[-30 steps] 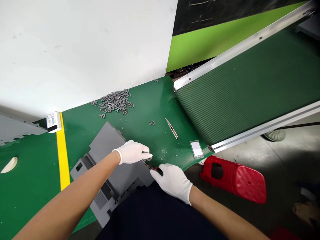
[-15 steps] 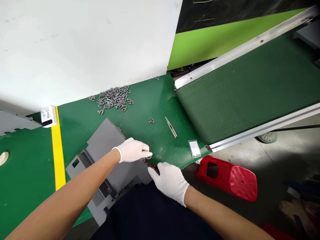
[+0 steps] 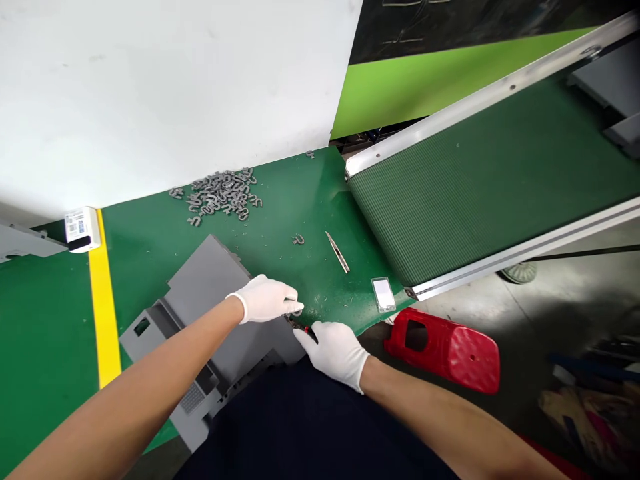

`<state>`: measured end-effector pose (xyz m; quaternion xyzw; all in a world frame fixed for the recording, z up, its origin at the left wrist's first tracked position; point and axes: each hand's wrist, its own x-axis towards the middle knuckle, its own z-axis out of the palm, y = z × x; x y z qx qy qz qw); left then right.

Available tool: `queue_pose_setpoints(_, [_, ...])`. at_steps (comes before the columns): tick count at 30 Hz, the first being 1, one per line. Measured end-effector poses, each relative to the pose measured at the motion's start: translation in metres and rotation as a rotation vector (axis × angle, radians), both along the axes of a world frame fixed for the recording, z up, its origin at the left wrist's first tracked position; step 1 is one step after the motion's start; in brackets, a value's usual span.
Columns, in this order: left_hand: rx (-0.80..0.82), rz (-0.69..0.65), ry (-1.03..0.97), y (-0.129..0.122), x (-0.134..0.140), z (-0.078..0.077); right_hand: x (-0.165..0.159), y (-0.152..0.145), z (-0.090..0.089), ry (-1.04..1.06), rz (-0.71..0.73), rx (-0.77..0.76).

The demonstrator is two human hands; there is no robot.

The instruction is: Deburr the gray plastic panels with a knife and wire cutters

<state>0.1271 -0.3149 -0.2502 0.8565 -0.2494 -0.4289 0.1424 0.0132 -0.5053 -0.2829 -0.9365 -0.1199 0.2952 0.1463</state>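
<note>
A flat green work table with a yellow stripe across it runs out to the left of the grip, and beyond it, further from the person, stands a plain white panel, evenly lit. To the right and beyond the grip a ribbed dark green conveyor belt with pale metal side rails slopes upward, with a bright lime-green and black surface behind it. Right of the grip lies a grey concrete floor, half in shadow, with a red plastic stool tipped on its side.
</note>
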Motion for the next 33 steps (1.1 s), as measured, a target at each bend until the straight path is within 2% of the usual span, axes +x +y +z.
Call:
queue_pose_setpoints(9, [0.021, -0.016, -0.015, 0.0, 0.001, -0.009, 0.008, -0.006, -0.011, -0.007, 0.006, 0.054])
queue_pose_setpoints(18, [0.02, 0.001, -0.026, 0.001, -0.003, -0.007, -0.006, -0.004, 0.007, 0.12, -0.115, 0.057])
queue_pose_setpoints(33, [-0.004, 0.04, -0.025, 0.003, -0.005, -0.009, -0.007, -0.001, 0.014, 0.016, -0.154, -0.066])
